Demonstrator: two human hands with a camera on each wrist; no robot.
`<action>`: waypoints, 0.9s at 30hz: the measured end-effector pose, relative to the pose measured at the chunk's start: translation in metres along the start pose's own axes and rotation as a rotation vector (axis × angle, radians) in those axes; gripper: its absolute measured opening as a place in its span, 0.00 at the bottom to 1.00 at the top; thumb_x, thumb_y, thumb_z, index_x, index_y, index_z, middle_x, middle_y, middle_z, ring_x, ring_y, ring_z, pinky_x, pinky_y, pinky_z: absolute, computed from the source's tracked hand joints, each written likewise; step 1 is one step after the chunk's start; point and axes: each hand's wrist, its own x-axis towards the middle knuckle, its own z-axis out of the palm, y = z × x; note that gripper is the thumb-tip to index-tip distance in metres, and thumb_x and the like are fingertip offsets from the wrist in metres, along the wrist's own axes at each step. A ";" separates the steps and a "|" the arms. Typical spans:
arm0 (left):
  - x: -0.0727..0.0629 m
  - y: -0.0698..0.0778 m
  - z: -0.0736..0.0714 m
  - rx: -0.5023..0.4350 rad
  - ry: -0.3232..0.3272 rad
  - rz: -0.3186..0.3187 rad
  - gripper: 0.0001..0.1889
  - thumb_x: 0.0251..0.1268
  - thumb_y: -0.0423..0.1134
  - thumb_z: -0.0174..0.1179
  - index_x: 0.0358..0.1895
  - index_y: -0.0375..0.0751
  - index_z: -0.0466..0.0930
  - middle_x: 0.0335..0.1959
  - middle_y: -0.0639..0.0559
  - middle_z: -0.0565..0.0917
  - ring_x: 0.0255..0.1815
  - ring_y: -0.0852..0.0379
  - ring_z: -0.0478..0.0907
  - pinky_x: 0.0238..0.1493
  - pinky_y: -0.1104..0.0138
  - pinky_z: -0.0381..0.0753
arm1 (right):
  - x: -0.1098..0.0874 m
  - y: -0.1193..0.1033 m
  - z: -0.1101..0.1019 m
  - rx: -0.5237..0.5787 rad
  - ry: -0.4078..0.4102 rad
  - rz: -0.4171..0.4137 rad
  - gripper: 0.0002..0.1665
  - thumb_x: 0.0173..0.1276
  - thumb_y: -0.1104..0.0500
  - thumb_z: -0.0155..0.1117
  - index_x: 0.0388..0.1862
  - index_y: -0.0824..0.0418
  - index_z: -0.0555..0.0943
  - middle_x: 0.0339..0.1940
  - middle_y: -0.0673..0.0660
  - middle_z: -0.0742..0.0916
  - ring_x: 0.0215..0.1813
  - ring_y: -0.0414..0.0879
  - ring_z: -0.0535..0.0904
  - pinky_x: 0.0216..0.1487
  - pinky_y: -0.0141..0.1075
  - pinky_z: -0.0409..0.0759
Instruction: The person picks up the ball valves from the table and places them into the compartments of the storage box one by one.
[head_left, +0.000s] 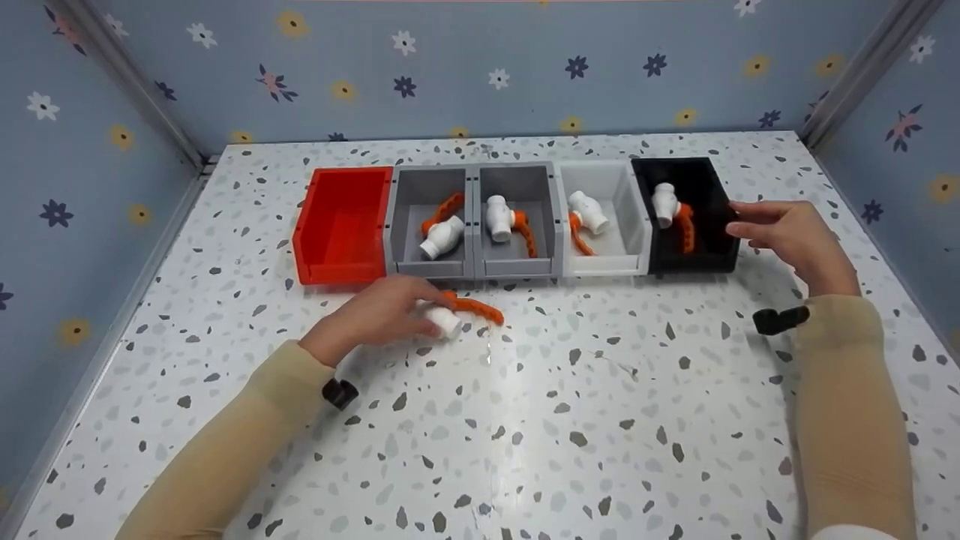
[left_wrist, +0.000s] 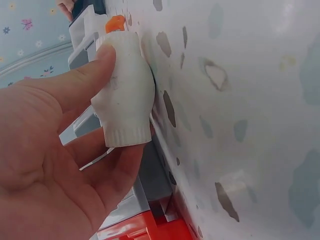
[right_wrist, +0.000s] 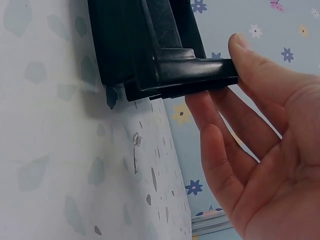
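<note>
My left hand (head_left: 386, 309) grips a white ball valve (left_wrist: 127, 90) with an orange lever handle (head_left: 480, 308), low over the table in front of the grey bins. In the left wrist view the thumb lies on one side of the valve body and fingers curl behind it. At the far right of the row, my right hand (head_left: 799, 238) pinches the right side wall of the black bin (head_left: 697, 264) between thumb and fingers. One white valve (head_left: 664, 205) with an orange handle lies inside that black bin.
To the left of the black bin stand a white bin (head_left: 606, 265), two grey bins (head_left: 517, 268) (head_left: 431, 268) and a red bin (head_left: 341, 274), side by side. The white and grey bins each hold one valve. Flower-patterned panels (head_left: 480, 67) enclose the speckled table (head_left: 570, 420) at the back and sides.
</note>
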 end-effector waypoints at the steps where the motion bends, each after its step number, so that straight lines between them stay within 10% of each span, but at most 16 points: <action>1: 0.000 0.000 0.000 -0.001 0.002 0.003 0.20 0.61 0.41 0.71 0.57 0.58 0.85 0.51 0.59 0.82 0.54 0.55 0.76 0.55 0.55 0.77 | 0.000 0.000 0.000 0.001 0.001 -0.001 0.46 0.56 0.32 0.71 0.74 0.39 0.71 0.75 0.54 0.70 0.60 0.53 0.72 0.69 0.60 0.57; 27: -0.011 0.000 -0.007 -0.043 0.069 0.011 0.20 0.60 0.41 0.72 0.57 0.56 0.86 0.49 0.60 0.84 0.47 0.55 0.77 0.46 0.58 0.80 | -0.002 0.001 0.001 -0.002 0.018 -0.010 0.43 0.58 0.32 0.70 0.73 0.39 0.72 0.72 0.52 0.74 0.59 0.51 0.73 0.67 0.57 0.60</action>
